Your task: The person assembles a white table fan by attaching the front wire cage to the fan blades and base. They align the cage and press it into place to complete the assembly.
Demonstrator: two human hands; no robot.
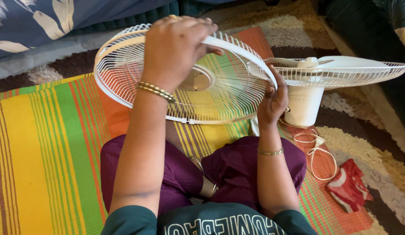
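Observation:
A round white wire fan guard (220,93) with a white plastic rim band is held tilted above my lap. My left hand (174,50) grips the far top of the rim, fingers curled over the band. My right hand (273,101) clasps the rim's right edge. Both wrists carry gold bangles. To the right lies the white fan body (303,104), its rear guard (341,72) and pale blades facing up. I sit cross-legged in purple trousers.
A striped mat (45,152) in yellow, green and orange covers a patterned rug (376,152). A white cord (315,150) coils by the fan, with a red and white cloth (348,185) beyond it. Blue bedding (45,21) lies at the back left.

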